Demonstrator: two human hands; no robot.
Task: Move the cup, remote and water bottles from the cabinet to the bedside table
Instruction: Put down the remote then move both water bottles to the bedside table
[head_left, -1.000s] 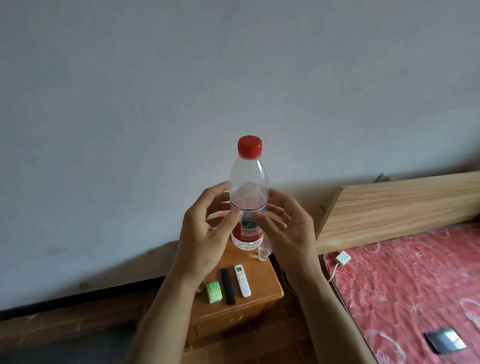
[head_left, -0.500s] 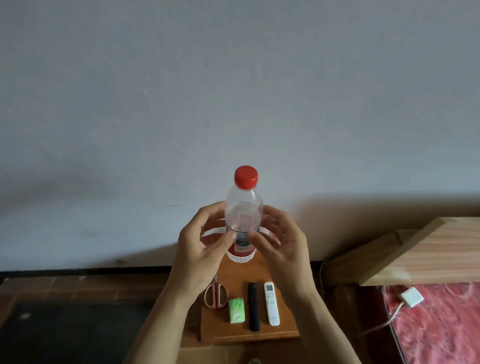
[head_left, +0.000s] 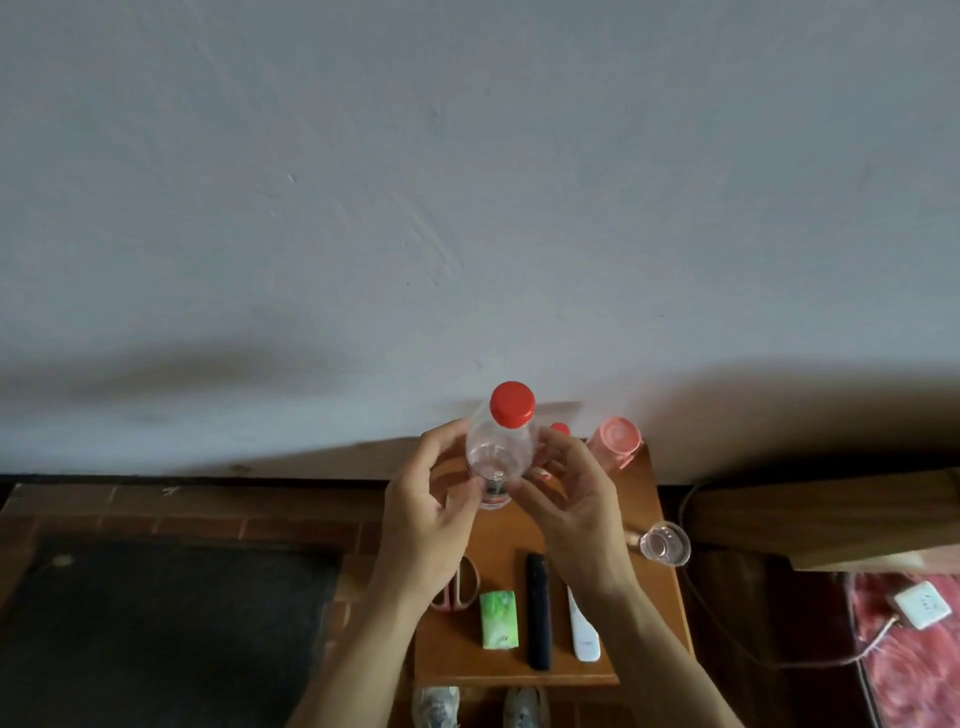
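My left hand (head_left: 426, 514) and right hand (head_left: 566, 499) are covering the lower half of the water bottle (head_left: 501, 449), and its label is showing too small to read. The right hand is also hiding a second bottle (head_left: 560, 429) below its red cap; my forearms are overlapping the scissors (head_left: 466, 587) and white remote (head_left: 585, 631); the bottom edge is cutting off two shoes (head_left: 436, 705).

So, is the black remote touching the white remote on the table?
Apart. The head view shows a strip of the bare bedside table between the black remote and the white remote.

Water bottle (head_left: 500, 451) upright btwn both hands, over bedside table (head_left: 501, 535).
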